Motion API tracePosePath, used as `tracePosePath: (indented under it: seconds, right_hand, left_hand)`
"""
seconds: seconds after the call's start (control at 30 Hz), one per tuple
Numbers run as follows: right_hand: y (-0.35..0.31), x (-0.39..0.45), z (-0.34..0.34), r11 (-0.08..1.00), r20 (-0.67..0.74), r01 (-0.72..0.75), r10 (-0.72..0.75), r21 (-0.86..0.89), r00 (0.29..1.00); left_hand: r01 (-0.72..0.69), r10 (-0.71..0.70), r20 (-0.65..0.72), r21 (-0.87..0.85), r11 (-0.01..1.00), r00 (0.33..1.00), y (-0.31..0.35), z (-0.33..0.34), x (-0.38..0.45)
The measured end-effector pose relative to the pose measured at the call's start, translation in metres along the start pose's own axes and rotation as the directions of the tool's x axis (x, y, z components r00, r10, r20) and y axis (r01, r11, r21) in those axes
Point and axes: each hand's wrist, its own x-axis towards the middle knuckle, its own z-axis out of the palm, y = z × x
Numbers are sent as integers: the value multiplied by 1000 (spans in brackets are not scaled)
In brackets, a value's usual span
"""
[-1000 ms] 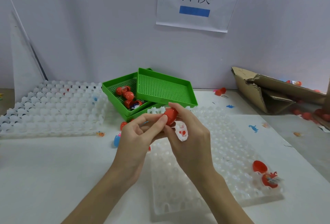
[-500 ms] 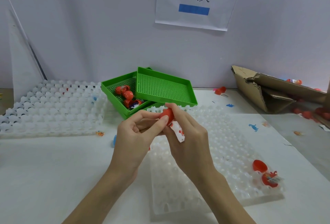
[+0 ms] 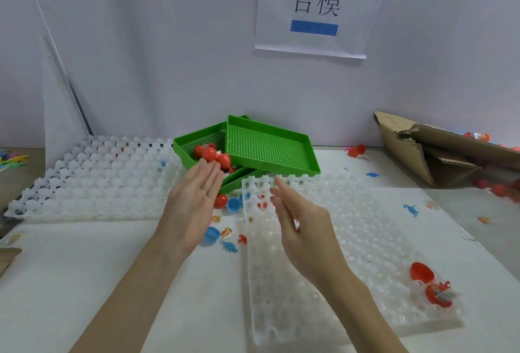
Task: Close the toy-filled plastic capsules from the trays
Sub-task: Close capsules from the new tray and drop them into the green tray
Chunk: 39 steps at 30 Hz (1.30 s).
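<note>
Head view: our left hand (image 3: pixel 194 200) and right hand (image 3: pixel 301 220) hover mid-frame, fingers straight, empty; hasty reaching could scatter the red capsules (image 3: pixel 213 154) in the green tray (image 3: pixel 180 146).

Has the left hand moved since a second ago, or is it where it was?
Yes. The left hand has let go of the red capsule and opened, and its fingertips now reach up to the near edge of the lower green tray, farther from the right hand.

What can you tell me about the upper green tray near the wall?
The upper green tray is a shallow bright green plastic rectangle with a perforated mesh floor and low solid walls. It holds nothing and lies tilted and skewed across a lower green tray, leaving red capsules exposed to its left. Its near corner meets the white dimpled tray. No hand touches it.
</note>
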Motion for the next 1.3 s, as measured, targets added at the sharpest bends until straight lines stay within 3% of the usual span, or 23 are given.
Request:
tracePosePath:
  seconds: [0.1,0.23,0.33,0.4,0.5,0.6,0.73,0.83,0.93,1.17,1.3]
  right_hand:
    - [2,0,4,999,48,-40,39,19,998]
    - [7,1,2,995,34,-62,59,81,998]
    - [5,1,-2,988,70,-100,93,114,993]
    - [0,1,-6,978,144,-167,149,126,978]
    - [-6,5,-26,967,280,-240,209,81,937]
    - [-7,18,-64,963,344,-172,236,-207,909]
    - [7,32,-124,814,339,-162,401,-558,851]
    - [25,35,-169,647,391,-177,631,-741,670]
    - [40,31,-188,560,412,-176,755,-809,510]
    - [48,31,-189,552,427,-114,744,-826,514]
    - [25,56,-190,576,439,-115,722,-809,534]
  left_hand:
    - [6,-8,66,34,999,998,0,-8,6]
    - [-77,72,31,203,976,997,-1,-15,6]
    - [-224,275,-2,574,788,961,-3,-19,2]
    - [-288,373,27,685,669,928,-8,-17,-1]
    - [-391,457,106,703,593,883,-17,-14,-7]
    - [-424,454,163,709,563,876,-23,-11,-10]
    - [-394,414,155,705,590,897,-26,-8,-12]
    - [-380,379,167,703,601,910,-30,-7,-12]
    - [-373,365,172,706,603,915,-32,-4,-13]
    - [-367,336,193,715,595,922,-33,0,-18]
    - [-360,252,258,722,591,933,-34,5,-24]
